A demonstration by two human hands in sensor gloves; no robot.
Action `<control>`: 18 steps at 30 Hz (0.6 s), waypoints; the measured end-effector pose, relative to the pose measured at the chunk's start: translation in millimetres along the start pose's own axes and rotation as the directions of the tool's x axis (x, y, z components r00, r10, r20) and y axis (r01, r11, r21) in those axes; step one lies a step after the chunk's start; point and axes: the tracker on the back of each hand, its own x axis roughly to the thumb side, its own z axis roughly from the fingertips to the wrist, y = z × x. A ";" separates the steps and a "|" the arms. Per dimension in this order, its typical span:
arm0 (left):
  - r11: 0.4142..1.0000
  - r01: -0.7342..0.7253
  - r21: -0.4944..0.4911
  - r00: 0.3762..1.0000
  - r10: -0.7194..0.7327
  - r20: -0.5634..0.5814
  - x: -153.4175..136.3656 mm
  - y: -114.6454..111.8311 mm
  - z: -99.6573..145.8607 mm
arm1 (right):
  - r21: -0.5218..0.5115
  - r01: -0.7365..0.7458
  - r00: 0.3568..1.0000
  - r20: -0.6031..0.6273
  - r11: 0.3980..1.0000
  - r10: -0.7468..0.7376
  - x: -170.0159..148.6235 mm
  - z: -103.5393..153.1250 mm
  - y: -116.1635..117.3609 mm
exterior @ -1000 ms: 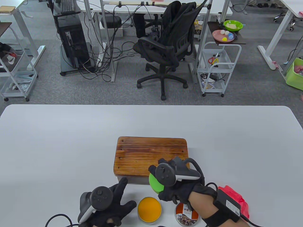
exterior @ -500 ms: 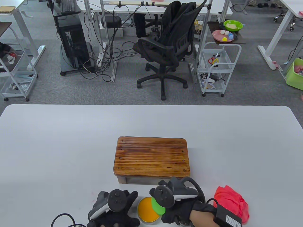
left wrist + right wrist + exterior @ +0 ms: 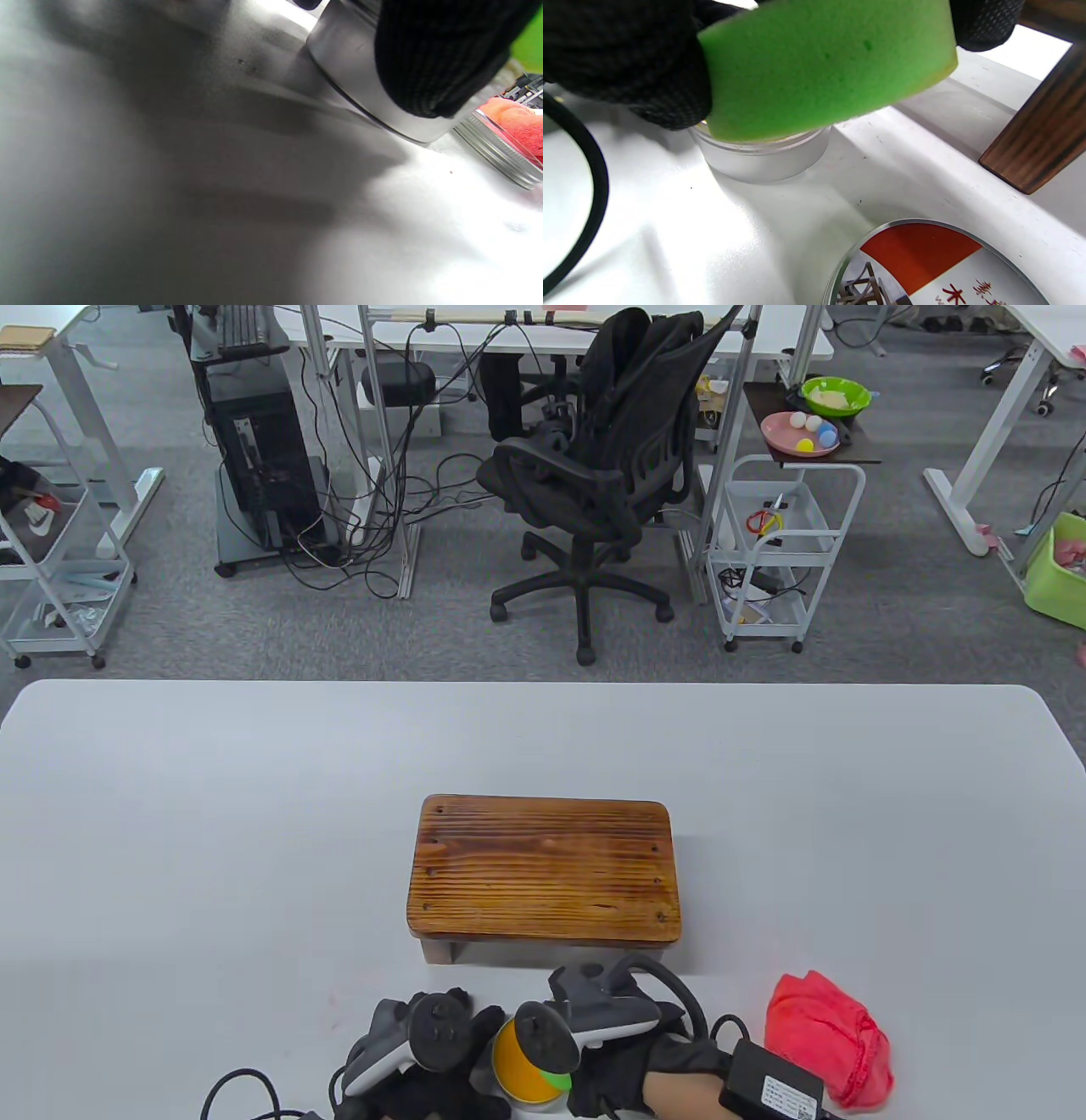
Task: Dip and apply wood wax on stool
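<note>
Holding orange wax, open jar [image 3: 519, 1063], green sponge [image 3: 823, 63] seemingly atop.

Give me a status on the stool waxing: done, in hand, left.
Done: the wax jar is open, its lid lying on the table beside it. In hand: the right hand holds the green sponge down on the jar's mouth, while the left hand touches its side. Left: wiping wax onto the stool.
</note>
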 end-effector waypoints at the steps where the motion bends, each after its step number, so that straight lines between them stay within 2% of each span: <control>1: 1.000 0.001 -0.001 1.000 -0.001 -0.001 -0.1 0.0 -0.1 | -0.001 -0.013 1.000 0.000 1.000 0.013 2.1 -1.6 0.2; 10: 1.000 -0.006 0.005 1.000 0.006 0.002 -0.8 -1.5 -0.3 | -0.003 -0.040 0.999 0.003 0.999 0.040 11.7 -8.3 -3.7; 18: 1.000 -0.001 0.010 1.000 0.001 0.003 -0.9 -1.7 -0.4 | -0.008 0.005 1.000 0.026 1.000 -0.005 18.6 -15.3 -4.0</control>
